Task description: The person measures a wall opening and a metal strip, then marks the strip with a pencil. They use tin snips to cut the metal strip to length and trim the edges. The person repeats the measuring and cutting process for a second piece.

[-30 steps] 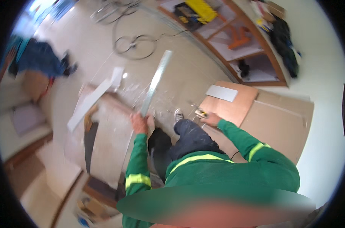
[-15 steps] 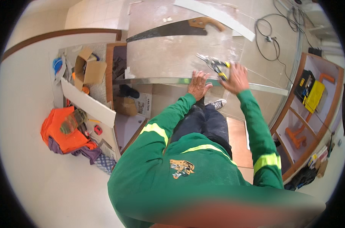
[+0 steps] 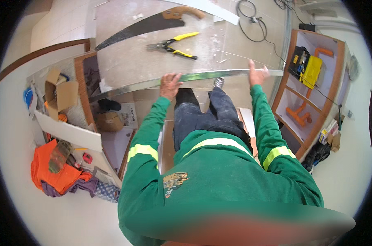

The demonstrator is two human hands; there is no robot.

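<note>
A long, shiny metal profile [image 3: 218,74] stretches left to right in front of my legs, along the near side of a dusty board [image 3: 124,61]. My left hand [image 3: 170,85] is closed over the profile near its middle, fingers bent across the top. Toward its right end my right hand [image 3: 258,75], slightly blurred, grips the same profile, thumb and fingers on either side. Beyond it, tin snips [image 3: 169,46] with yellow and black handles lie on the board, jaws pointing left. Farther back rests a handsaw [image 3: 145,28] with a wooden handle.
At right, an open cabinet frame [image 3: 290,92] holds a yellow case [image 3: 312,71] and orange pipe pieces [image 3: 298,115]. A black cable [image 3: 263,35] coils on the tiles. To the left are a cardboard box [image 3: 66,94], a white panel [image 3: 69,130] and an orange cloth [image 3: 50,168].
The tin snips have left my right hand and now lie on the board. That hand has moved right onto the profile. My left hand has shifted from lying flat to gripping the profile.
</note>
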